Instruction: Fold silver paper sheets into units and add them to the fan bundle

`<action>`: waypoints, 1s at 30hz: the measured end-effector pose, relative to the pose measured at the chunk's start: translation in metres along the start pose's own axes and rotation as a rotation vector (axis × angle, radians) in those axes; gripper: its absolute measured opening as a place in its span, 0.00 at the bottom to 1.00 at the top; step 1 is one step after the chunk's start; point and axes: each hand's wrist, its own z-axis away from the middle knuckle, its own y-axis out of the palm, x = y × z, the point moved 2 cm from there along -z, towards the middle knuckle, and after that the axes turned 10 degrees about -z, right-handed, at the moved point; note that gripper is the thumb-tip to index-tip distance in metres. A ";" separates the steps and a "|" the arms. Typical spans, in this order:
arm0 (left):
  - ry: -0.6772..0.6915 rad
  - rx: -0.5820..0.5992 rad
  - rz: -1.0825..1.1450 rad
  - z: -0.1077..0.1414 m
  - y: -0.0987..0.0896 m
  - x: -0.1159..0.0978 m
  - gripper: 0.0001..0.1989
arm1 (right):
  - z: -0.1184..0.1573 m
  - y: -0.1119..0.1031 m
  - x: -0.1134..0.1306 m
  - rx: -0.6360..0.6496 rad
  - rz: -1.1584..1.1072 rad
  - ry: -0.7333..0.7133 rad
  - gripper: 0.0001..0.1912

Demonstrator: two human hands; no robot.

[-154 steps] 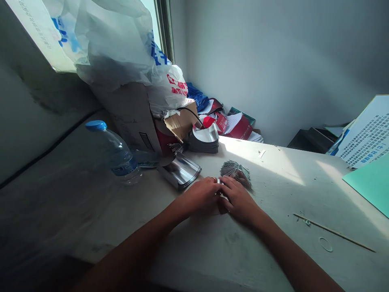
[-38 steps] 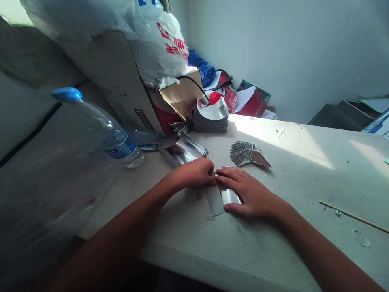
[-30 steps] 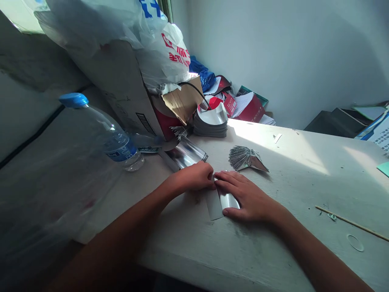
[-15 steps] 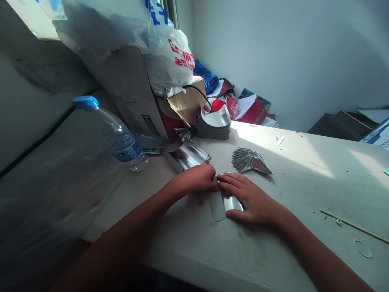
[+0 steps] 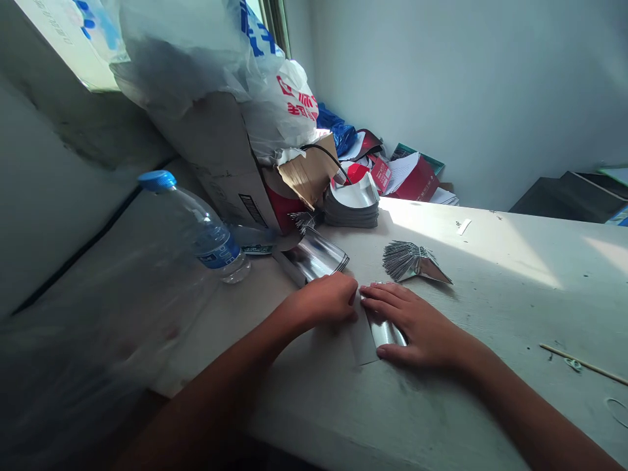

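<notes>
A thin silver sheet with a fold along it lies on the white table; its left strip looks matte grey, the right part shiny. My right hand rests flat over the shiny part, fingers stretched and thumb apart at its lower edge. My left hand is closed in a fist at the sheet's upper left edge; whatever its fingers pinch is hidden. Just behind it lie curved silver sheets, stacked. Beyond my right hand sits a pleated silver bundle, fanned out at one end.
At left stands a water bottle beside a cardboard box topped with plastic bags. A thick stack of silver sheets stands farther back. On the right are a thin stick and a rubber band.
The whole view has shifted, so things appear slightly farther right and lower. Both hands keep nearly the same places on the silver sheet.
</notes>
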 end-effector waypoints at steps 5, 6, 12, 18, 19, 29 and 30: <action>0.003 -0.056 -0.012 -0.001 0.005 0.001 0.11 | -0.001 -0.001 0.002 -0.012 -0.012 -0.003 0.41; 0.012 -0.075 -0.008 -0.001 0.005 0.002 0.13 | -0.001 -0.001 0.002 -0.015 -0.007 0.000 0.41; 0.029 -0.171 -0.040 0.000 0.005 -0.003 0.16 | 0.003 -0.002 0.002 -0.028 0.004 0.005 0.40; 0.113 -0.233 -0.116 0.012 0.010 -0.024 0.09 | 0.006 -0.005 -0.001 -0.056 0.029 0.098 0.38; 0.162 -0.229 -0.122 0.013 0.012 -0.027 0.09 | 0.006 -0.005 -0.002 -0.064 0.034 0.120 0.38; 0.414 -0.343 -0.116 0.013 0.040 -0.009 0.09 | 0.005 -0.002 -0.001 -0.091 -0.053 0.217 0.39; 0.466 -0.358 -0.099 0.014 0.041 -0.004 0.10 | 0.005 -0.002 -0.001 -0.090 -0.053 0.218 0.39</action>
